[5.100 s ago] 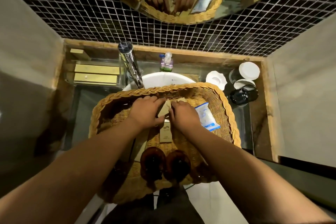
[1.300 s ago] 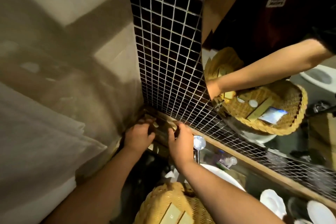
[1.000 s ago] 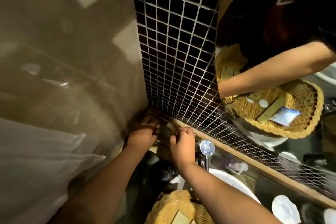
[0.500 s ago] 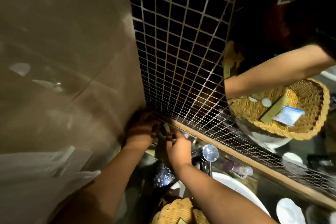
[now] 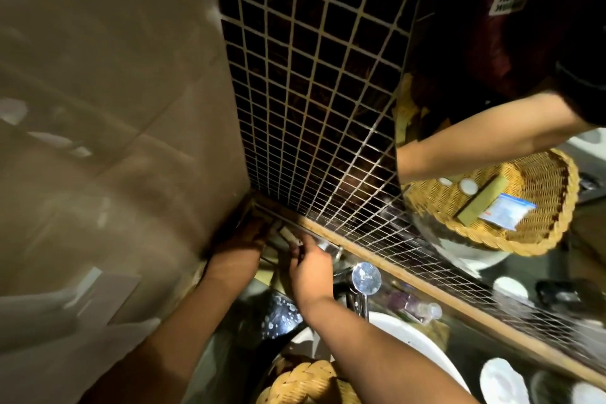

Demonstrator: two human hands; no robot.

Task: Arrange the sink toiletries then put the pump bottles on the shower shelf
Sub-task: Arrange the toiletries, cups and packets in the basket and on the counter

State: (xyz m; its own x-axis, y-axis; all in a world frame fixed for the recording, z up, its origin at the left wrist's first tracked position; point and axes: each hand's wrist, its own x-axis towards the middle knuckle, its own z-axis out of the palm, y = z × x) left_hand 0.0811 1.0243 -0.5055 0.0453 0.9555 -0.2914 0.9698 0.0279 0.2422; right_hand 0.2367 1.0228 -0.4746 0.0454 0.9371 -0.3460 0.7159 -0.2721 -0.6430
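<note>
Both hands reach into the back left corner of the sink counter, under the dark mosaic tiles. My left hand (image 5: 244, 239) lies against the corner in shadow. My right hand (image 5: 310, 264) pinches a small pale toiletry box (image 5: 288, 234) with its fingertips beside the left. What the left fingers hold is hidden. The wicker basket (image 5: 305, 380) sits at the bottom edge over the white basin (image 5: 416, 348). No pump bottles show directly.
A chrome tap (image 5: 365, 280) stands just right of my right wrist. A small clear bottle (image 5: 416, 307) lies behind the basin. White dishes (image 5: 501, 380) sit at the lower right. The round mirror (image 5: 492, 141) reflects the basket and an arm. Beige wall on the left.
Five seconds ago both hands were in the basket on a small box. Since then they reached into the back left corner and stay there, fingers shifting slightly; the camera has tilted a little.
</note>
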